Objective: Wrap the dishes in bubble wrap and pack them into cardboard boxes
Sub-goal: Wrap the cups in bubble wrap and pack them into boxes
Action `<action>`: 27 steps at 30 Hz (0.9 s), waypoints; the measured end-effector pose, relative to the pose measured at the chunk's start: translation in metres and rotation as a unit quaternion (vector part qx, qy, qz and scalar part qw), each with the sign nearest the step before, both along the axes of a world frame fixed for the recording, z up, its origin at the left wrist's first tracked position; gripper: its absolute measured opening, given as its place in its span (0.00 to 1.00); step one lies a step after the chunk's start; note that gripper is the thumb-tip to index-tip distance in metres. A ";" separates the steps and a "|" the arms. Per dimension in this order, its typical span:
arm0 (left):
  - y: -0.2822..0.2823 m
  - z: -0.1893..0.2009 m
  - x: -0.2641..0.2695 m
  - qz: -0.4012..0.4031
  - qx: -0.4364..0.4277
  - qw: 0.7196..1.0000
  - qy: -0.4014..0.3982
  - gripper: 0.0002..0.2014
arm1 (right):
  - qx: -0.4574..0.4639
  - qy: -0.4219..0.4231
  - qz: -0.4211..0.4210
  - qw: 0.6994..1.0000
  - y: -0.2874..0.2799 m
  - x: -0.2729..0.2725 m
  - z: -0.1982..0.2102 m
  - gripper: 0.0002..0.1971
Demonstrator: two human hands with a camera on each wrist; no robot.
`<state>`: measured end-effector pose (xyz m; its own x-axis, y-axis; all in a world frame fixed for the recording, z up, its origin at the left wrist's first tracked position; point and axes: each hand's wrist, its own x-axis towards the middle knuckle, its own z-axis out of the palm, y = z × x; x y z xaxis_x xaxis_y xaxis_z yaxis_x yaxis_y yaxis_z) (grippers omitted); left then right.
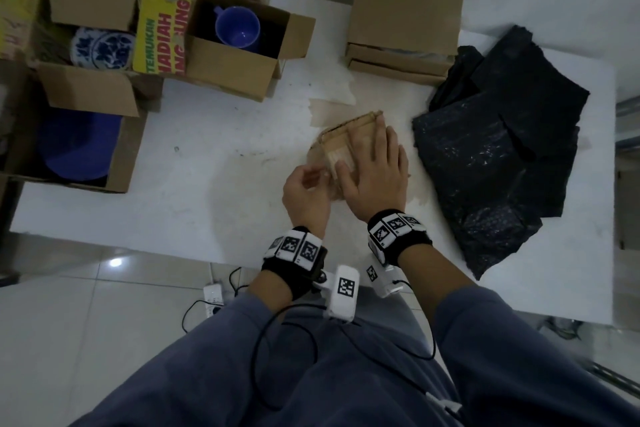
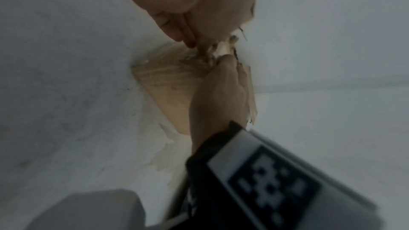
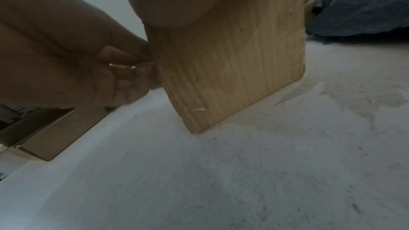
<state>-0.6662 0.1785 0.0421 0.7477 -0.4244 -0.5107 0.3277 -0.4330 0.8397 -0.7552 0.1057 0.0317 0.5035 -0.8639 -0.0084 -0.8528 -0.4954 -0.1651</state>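
At the far left of the white surface (image 1: pixel 194 163) stand open cardboard boxes (image 1: pixel 86 94): one holds a blue-patterned plate (image 1: pixel 103 48), another something blue (image 1: pixel 78 146), and two more each hold a blue mug (image 1: pixel 237 30). Toward the middle, the left hand (image 1: pixel 304 192) pinches the near-left edge of a small cardboard box (image 1: pixel 346 146), its grip clamped on that edge. The right hand (image 1: pixel 375 173) lies flat on the box top, fingers straight, grip apart, pressing it down. Behind sits a closed cardboard box (image 1: pixel 403 28). At the right lies a heap of black bubble wrap (image 1: pixel 495 156).
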 end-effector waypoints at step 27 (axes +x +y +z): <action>-0.021 0.035 -0.045 -0.114 0.021 0.989 0.090 0.30 | -0.032 0.049 0.031 0.998 -0.002 -0.002 -0.006 0.30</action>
